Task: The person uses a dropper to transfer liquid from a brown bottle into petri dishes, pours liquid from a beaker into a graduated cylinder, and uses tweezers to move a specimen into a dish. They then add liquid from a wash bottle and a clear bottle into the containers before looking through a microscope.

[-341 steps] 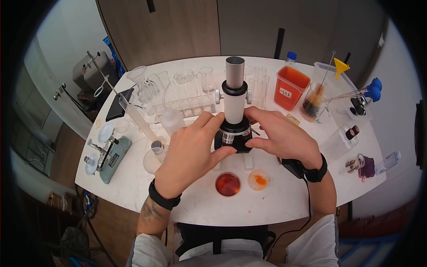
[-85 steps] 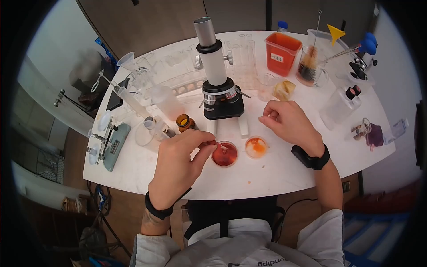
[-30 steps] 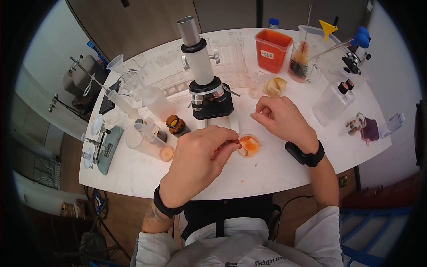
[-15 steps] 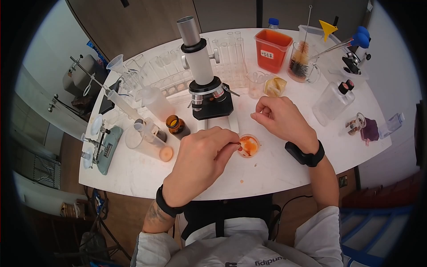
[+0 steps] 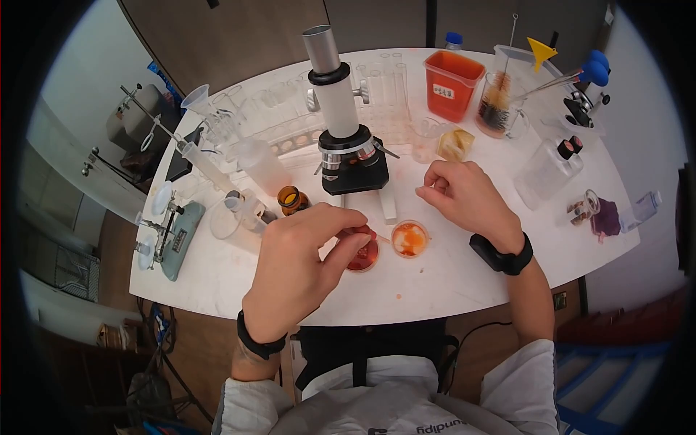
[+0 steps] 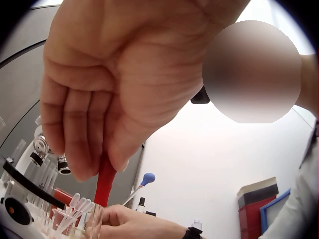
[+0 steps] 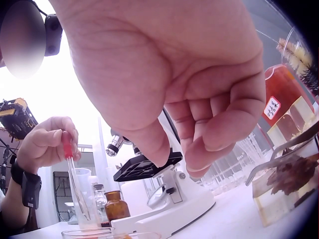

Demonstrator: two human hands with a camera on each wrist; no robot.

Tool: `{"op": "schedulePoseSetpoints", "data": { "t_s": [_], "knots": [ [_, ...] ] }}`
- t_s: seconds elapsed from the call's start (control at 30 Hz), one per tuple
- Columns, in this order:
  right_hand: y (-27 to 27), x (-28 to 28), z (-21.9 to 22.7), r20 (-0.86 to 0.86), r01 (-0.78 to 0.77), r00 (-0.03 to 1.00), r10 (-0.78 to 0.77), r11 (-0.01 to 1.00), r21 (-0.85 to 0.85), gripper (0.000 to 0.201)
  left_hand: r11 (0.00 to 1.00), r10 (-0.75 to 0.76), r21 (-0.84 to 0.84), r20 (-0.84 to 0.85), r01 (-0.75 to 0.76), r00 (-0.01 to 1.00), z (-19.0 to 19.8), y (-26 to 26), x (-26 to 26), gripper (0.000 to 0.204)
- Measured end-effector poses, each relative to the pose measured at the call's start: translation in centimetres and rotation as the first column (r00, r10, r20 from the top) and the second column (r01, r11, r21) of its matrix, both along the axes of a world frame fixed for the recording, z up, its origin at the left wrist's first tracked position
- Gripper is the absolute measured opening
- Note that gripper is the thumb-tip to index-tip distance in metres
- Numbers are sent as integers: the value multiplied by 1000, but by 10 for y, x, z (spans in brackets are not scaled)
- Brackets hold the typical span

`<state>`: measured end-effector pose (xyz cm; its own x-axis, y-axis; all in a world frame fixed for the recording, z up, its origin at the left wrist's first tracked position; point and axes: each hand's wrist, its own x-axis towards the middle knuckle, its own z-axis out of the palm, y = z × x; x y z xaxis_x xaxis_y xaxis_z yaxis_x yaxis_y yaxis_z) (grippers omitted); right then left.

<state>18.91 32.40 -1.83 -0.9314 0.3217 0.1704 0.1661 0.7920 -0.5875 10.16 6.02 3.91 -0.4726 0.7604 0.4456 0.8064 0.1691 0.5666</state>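
Note:
My left hand (image 5: 293, 264) pinches a glass dropper by its red rubber bulb (image 7: 67, 143) between thumb and fingers. The dropper's glass tube (image 7: 77, 186) slants down, plain in the right wrist view. Below that hand lies a petri dish of dark red liquid (image 5: 362, 262), partly hidden by the fingers. Just right of it is a petri dish with orange smears (image 5: 410, 255). My right hand (image 5: 467, 199) hovers to the right with loosely curled fingers and nothing in them. Between and behind the hands stands a white and black microscope (image 5: 339, 109).
An uncapped amber bottle (image 5: 291, 200) and a clear plastic cylinder (image 5: 228, 221) stand beyond my left hand. Farther left is a green balance scale (image 5: 181, 239). Test tubes (image 5: 395, 80) line the back, near a red bin (image 5: 453, 83). A clear bottle (image 5: 547, 174) stands right.
Earlier both hands gripped the microscope; they have since come away from it. In the last half second my left hand has drawn left with the dropper, from the orange-smeared dish to above the red one.

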Motion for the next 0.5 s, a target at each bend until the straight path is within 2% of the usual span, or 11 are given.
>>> {"op": "schedulePoseSetpoints", "data": {
  "t_s": [0.13, 0.17, 0.33, 0.5],
  "knots": [
    [0, 0, -1, -7, 0, 1000, 0, 1000, 14, 25, 997, 69, -34, -15, -70, 997, 4, -15, -8, 16],
    [0, -1, -3, -10, -3, 1000, 3, 1000, 15, 25, 998, 58, -4, -39, -58, 998, -1, -16, -12, 14],
    [0, -1, -4, -3, -5, 1000, 5, 1000, 8, 25, 996, 58, -61, -20, -59, 998, -15, -17, -21, 12],
    [-1, -1, -3, -8, -7, 1000, 7, 1000, 17, 24, 994, 65, -87, -9, -66, 998, -13, -16, -21, 11]
  ]
}}
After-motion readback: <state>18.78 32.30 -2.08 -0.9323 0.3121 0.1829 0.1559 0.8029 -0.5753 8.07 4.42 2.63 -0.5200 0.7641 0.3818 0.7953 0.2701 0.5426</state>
